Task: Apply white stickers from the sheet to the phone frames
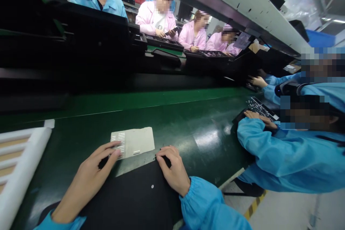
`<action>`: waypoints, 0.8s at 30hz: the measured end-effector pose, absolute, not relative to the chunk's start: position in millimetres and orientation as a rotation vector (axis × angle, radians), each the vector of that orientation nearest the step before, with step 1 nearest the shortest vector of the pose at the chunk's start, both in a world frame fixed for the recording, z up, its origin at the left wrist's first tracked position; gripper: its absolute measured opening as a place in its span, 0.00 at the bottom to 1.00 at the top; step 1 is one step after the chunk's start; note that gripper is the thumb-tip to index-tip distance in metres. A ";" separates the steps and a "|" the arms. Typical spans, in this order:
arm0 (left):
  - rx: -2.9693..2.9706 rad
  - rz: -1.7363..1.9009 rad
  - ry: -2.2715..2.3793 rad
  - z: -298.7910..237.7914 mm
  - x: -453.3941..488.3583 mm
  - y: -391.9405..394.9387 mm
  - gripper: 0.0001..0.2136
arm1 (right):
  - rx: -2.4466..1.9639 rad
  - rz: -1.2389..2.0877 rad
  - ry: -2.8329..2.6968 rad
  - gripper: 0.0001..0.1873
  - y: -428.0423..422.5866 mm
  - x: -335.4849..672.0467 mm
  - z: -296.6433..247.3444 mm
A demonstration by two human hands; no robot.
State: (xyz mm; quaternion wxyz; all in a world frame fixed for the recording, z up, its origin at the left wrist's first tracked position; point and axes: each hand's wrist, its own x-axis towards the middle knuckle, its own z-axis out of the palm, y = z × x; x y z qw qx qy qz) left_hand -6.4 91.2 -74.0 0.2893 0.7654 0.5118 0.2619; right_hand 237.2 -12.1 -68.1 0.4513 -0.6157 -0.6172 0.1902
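Green worktop (88, 125); white slatted frame (20, 172) with tan between slats off to the left, co-worker in blue smock (291, 161) at right, hands over a black panel with small white bits (260, 107). Left hand (94, 165) blocks part of the cream rectangular card (140, 140), which lies flat on the worktop just beyond the black flat panel (132, 197) nearest the person. Card's long axis runs left-right, right end slightly higher in view; short white strips lined up at its left end. Left thumb and index touch that end; can't tell if they pinch a strip. Right hand (172, 167) curled at the black flat panel's far right corner, grip unclear. Across the line, black shallow tray (215, 54) holds dark pieces, too small to identify.
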 end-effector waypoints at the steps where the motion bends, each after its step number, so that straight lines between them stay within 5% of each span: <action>1: 2.043 0.694 1.370 -74.0 -6.4 91.2 0.18 | -1.522 0.470 -1.524 0.06 -12.1 237.2 -68.2; 24: 2.068 0.649 1.381 -80.8 -9.5 94.1 0.18 | -1.527 0.488 -1.525 0.06 -12.5 237.3 -64.8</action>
